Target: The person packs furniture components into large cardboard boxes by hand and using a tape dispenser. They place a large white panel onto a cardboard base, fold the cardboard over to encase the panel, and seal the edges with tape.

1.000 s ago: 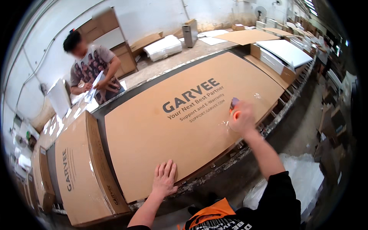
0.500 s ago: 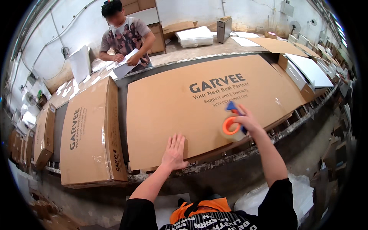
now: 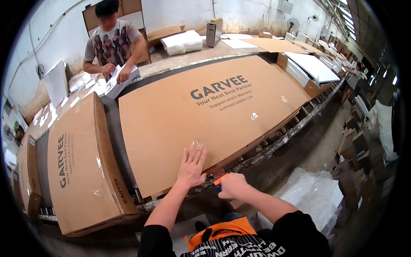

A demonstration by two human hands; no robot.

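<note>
A large flat brown cardboard box with dark print lies in front of me. My left hand rests flat on its top close to the near edge, fingers outstretched. A shiny patch of clear tape shows by those fingertips. Just off the box's near side, my right hand is closed round a tape dispenser, whose orange and blue parts peep out to the left of the fist. Most of the dispenser is hidden. Further right along the box top are more glinting tape pieces.
The box lies on a roller conveyor. Left of it stands another printed carton. An open carton with white panels is at the far right. Across the conveyor a person handles white sheets. Clear plastic wrapping lies on the floor.
My right hand has brought the tape dispenser from over the box down and left, past its near edge. A tape glint now shows at my left fingertips. The view has swung right.
</note>
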